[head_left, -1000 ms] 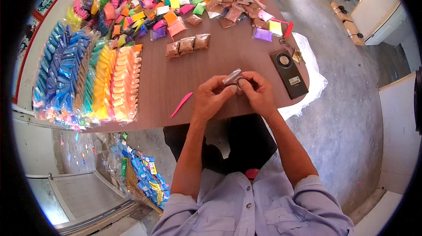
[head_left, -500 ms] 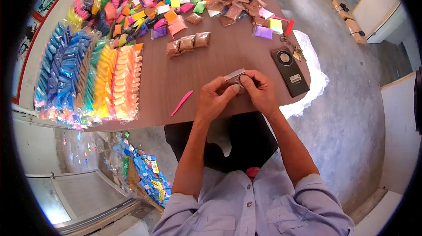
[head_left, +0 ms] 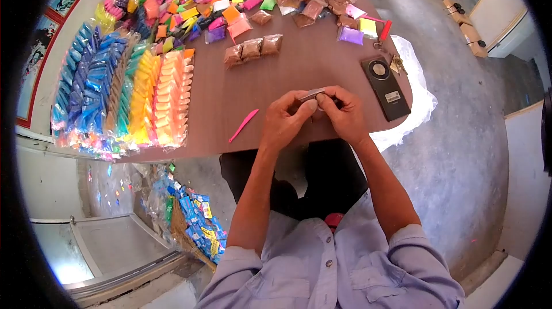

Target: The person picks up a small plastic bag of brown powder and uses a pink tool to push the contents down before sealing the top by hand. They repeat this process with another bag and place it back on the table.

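Note:
Between both hands is a small clear plastic packet (head_left: 312, 94), its top edge pinched by thumbs and fingers near the table's front edge. My left hand (head_left: 287, 114) grips its left end and my right hand (head_left: 343, 114) its right end. The packet's lower part is mostly hidden by the fingers; a brown filling showed a moment earlier. To the left, a pink plastic knife (head_left: 244, 125) lies on the table. Beyond the hands sits a row of brown-filled packets (head_left: 252, 49), side by side.
Rows of colourful packets (head_left: 123, 96) stand on the left of the brown table (head_left: 213, 99). A heap of mixed packets (head_left: 207, 4) covers the back, with brown packets (head_left: 313, 7) at its right. A black phone (head_left: 385, 89) and keys (head_left: 397, 64) lie on the right.
The packet has tilted, so that its top edge now shows as a narrow strip. Both hands stay pinched on it. The whole view has shifted slightly.

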A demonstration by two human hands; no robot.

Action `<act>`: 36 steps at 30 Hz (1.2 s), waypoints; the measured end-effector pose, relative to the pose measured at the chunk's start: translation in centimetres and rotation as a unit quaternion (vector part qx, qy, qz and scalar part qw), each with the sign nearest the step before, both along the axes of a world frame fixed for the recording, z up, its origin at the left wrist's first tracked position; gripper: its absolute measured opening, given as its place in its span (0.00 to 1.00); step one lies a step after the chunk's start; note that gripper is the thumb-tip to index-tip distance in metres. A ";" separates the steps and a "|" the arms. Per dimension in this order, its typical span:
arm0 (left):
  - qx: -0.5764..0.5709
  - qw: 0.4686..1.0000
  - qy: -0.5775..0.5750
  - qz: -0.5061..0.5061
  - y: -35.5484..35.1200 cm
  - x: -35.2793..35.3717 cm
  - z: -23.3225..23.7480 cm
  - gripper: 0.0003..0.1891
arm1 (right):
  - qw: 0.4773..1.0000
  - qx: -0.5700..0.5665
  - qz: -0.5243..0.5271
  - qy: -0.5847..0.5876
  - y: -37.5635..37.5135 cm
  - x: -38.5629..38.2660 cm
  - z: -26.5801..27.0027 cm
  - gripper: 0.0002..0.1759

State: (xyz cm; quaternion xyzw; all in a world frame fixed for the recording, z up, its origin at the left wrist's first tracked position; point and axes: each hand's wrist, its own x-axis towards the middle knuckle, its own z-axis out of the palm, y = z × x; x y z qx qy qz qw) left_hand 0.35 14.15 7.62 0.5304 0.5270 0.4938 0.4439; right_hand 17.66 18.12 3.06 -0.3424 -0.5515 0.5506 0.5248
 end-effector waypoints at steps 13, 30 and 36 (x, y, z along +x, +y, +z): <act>0.019 0.992 0.116 0.048 -0.1 0.5 -1.3 0.14 | 0.998 -0.005 -0.011 -0.055 0.3 0.0 0.2 0.09; 0.241 0.817 0.516 0.086 -5.3 0.8 -0.1 0.21 | 0.850 0.464 -0.001 -0.251 -9.7 -1.0 7.4 0.20; 0.169 0.817 0.550 0.022 -6.8 0.1 -0.9 0.19 | 0.853 0.456 0.083 -0.239 -10.5 -0.8 5.6 0.20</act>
